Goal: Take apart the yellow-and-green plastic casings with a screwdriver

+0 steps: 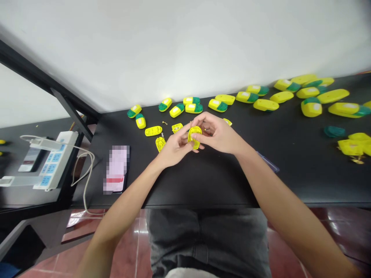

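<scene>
Watching through the head camera, I see the left hand (pixel 174 148) and the right hand (pixel 218 133) closed narrowly on a small yellow plastic shell (pixel 194 138), gripping it between their fingers. The shell is held off the surface, above the middle of the black worktop (pixel 203 181), and I cannot make out what lies inside it. Just beyond the left hand lie three loose yellow shell pieces (pixel 153 131), with a tiny brass-coloured part (pixel 164 122) beside them. Along the far edge runs a scattered row of yellow-and-green casings (pixel 218 105), thickening toward the right corner. Nearer the right edge sit a heap of yellow pieces (pixel 352 147) and a green cover (pixel 334 131). A phone with a blurred screen (pixel 116 169) lies flat by the left edge. Past that edge, a white power strip (pixel 55 158) rests on a separate dark surface, its pale cable (pixel 93 164) looping down.
</scene>
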Motion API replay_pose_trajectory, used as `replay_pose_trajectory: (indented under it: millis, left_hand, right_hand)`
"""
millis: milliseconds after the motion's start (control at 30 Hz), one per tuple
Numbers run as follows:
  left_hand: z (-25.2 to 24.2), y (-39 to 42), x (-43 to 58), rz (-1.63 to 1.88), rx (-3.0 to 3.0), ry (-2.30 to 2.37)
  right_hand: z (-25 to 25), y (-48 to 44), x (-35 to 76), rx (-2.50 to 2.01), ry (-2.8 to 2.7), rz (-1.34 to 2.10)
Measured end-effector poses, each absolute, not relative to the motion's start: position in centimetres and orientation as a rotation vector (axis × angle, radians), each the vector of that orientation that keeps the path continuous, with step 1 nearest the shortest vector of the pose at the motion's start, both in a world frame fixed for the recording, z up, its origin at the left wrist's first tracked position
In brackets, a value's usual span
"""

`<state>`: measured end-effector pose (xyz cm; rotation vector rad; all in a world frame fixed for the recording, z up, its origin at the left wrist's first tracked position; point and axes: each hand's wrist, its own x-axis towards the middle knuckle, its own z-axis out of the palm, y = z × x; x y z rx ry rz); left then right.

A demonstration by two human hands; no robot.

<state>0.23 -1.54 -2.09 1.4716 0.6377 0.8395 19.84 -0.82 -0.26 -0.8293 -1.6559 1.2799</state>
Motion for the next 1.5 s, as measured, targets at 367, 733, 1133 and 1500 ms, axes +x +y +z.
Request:
replay_pose_trajectory:
  millis: [367, 733, 1133, 1500]
  left_hand:
    - [-1.56, -1.75, 0.32, 0.817, 1.381, 0.654]
    - [-1.62, -1.67, 0.17, 0.818, 1.399, 0.65]
    - [-1.24, -1.68, 0.22, 0.82, 1.401, 0.638]
    - [-1.21, -1.69, 0.21, 0.803, 1.343, 0.657]
  right_hand:
    - [0.18, -0.95, 19.79, -0.829, -1.619, 1.354]
    - [0.06, -0.89, 19.75, -0.806, -1.603, 1.384]
    - [-0.04, -0.99, 19.76, -0.837, -1.612, 1.363]
    - [-0.17, -0.35, 20.41, -0.898, -1.667, 1.273]
